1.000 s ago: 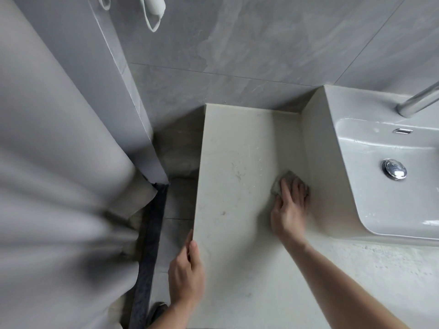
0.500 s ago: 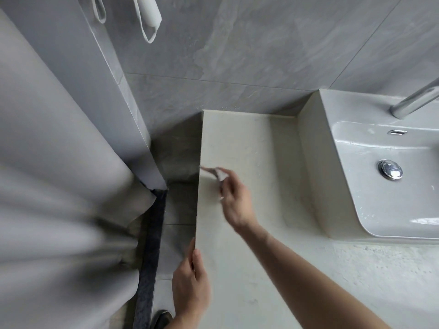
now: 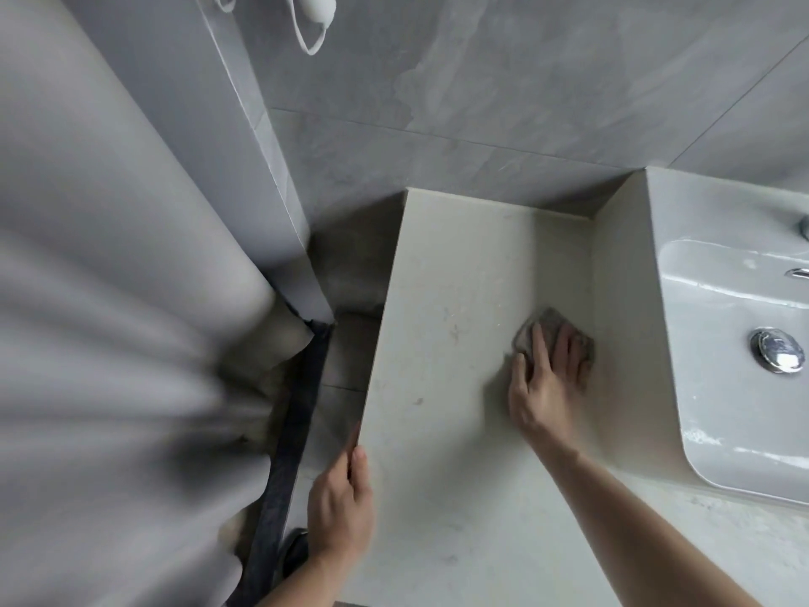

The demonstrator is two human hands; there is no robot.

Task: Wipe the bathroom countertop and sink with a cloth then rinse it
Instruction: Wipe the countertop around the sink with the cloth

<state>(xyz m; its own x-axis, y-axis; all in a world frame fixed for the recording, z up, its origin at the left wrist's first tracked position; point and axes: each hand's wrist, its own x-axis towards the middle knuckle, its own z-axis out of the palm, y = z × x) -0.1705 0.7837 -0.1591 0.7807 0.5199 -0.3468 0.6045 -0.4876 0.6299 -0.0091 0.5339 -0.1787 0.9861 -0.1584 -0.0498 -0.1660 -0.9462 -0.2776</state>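
A small grey cloth [image 3: 552, 329], crumpled and mottled, lies on the pale stone bench [image 3: 442, 343] near its right edge, just beside the outer wall of the white sink [image 3: 722, 343]. The right hand [image 3: 547, 378] presses flat on it, fingers [image 3: 539, 343] straight and slightly spread, covering most of the cloth so only its far rim shows. The left hand [image 3: 341, 501] grips the bench's left edge, thumb on top, fingers curled under and hidden. The sink is cut off at the right; its chrome drain plug [image 3: 777, 354] shows. A blurred grey curtain [image 3: 109, 322] fills the left side.
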